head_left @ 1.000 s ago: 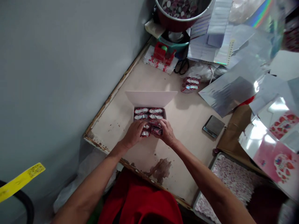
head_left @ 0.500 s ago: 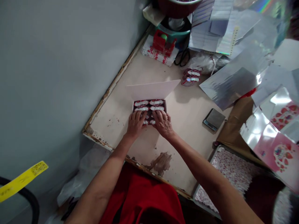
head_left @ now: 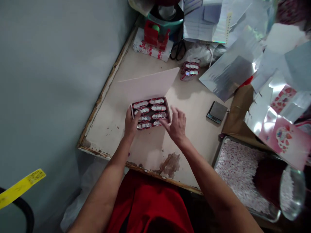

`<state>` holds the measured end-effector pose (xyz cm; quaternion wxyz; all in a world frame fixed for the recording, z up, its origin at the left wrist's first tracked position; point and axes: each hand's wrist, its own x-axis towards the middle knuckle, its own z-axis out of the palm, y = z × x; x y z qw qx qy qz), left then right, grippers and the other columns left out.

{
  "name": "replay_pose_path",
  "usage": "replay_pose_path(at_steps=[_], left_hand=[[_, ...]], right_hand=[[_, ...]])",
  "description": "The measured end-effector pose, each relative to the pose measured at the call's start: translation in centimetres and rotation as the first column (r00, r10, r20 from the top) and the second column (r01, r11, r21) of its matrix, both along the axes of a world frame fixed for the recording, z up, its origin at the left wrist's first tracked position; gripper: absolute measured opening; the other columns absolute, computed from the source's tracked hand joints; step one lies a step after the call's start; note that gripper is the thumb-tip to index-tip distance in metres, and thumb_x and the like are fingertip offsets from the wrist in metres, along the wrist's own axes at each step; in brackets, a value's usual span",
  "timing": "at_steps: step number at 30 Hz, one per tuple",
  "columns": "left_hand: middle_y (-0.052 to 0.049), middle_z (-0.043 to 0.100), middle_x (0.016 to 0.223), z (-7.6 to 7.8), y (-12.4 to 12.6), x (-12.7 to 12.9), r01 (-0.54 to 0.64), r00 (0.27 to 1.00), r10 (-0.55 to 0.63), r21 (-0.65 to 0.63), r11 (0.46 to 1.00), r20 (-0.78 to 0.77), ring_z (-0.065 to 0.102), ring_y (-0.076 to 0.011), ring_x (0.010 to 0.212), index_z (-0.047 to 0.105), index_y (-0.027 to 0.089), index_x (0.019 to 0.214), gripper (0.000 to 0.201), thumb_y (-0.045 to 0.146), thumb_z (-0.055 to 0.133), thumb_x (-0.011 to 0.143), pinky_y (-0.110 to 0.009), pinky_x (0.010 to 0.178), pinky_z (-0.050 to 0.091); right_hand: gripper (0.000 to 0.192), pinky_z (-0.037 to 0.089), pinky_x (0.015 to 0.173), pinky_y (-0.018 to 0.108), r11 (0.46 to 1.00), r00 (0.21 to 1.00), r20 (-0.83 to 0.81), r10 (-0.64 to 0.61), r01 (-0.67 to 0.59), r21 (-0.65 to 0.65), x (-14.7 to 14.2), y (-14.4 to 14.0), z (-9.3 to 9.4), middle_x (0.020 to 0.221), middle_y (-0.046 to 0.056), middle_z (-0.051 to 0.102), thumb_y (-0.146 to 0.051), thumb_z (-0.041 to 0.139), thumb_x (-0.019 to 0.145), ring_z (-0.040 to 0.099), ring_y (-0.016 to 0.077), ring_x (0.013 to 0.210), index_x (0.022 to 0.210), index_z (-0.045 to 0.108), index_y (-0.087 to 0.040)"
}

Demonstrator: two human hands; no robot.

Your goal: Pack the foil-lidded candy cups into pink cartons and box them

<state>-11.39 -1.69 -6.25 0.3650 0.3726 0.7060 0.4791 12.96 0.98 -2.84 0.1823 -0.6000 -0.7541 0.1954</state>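
A small box point(head_left: 167, 111) sits mid-surface point(head_left: 194, 113), its white lid point(head_left: 148, 85) raised at the back, two columns of red-and-silver packets point(head_left: 150, 112) filling it. Behind it, two loose packets point(head_left: 190, 69) lie near a crumpled bag point(head_left: 201, 55), with scissors point(head_left: 177, 51) and a red tape holder point(head_left: 154, 32) further back by the wall edge. Silver sheets point(head_left: 228, 72) spread to the right, and a small scale point(head_left: 217, 112) lies just right of the box. A tray point(head_left: 218, 152) of small pink-white pieces sits at the near right corner. Nothing stands between the hands and the box.

Half a second ago both hands lay flat over the near rows of packets, pressing them; now they have drawn off to the sides, so all four rows show. The view has also swung, putting the box lower and further left.

The left hand point(head_left: 130, 123) lies against the box's left wall, fingers curled along it and thumb by the near corner, a light grip on the box. The right hand point(head_left: 177, 124) is at the near right corner, fingers spread and loosely open, fingertips just at the box edge; it holds nothing, and whether it touches the box I cannot tell. Both forearms reach in from below, over a red garment point(head_left: 150, 207).
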Motion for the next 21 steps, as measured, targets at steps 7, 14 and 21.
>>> replay_pose_path(at_steps=[7, 14, 21], left_hand=[[-0.008, 0.055, 0.161, -0.8, 0.4, 1.6, -0.122, 0.97, 0.115, 0.02, 0.992, 0.213, 0.042, -0.0265, 0.157, 0.058, 0.023, 0.151, 0.066, 0.065, 0.056, 0.1, -0.045, 0.133, 0.03], [-0.01, 0.062, 0.154, 2.8, -6.0, 10.8, 0.205, 0.97, -0.196, -0.048, 0.978, 0.143, 0.045, -0.0269, 0.156, 0.06, 0.022, 0.153, 0.07, 0.069, 0.05, 0.102, -0.044, 0.132, 0.032], [-0.01, 0.061, 0.155, -0.7, -11.1, 21.4, 0.35, 0.935, -0.344, -0.061, 0.935, 0.088, 0.051, -0.0281, 0.151, 0.06, 0.023, 0.153, 0.068, 0.067, 0.049, 0.103, -0.047, 0.13, 0.038]], right_hand=[[0.067, 0.042, 0.125, 0.044, 0.927, 0.703, -0.64, -0.311, 0.077, -0.367, -0.8, 0.7, -3.8, 0.153, 0.008, 0.063, -0.054, 0.052, 0.098, 0.058, 0.0266, 0.143, 0.155, 0.055, -0.02], [0.059, 0.044, 0.124, 0.049, 0.836, 0.657, -0.522, -0.544, 0.476, -0.273, 6.5, -11.9, -0.5, 0.156, 0.008, 0.061, -0.048, 0.04, 0.106, 0.057, 0.0258, 0.145, 0.156, 0.056, -0.022], [0.069, 0.055, 0.111, 0.052, 0.731, 0.649, -0.349, -0.676, 0.653, -0.201, 15.1, -24.0, -3.2, 0.154, 0.015, 0.061, -0.052, 0.033, 0.109, 0.063, 0.0295, 0.138, 0.169, 0.033, -0.017]])
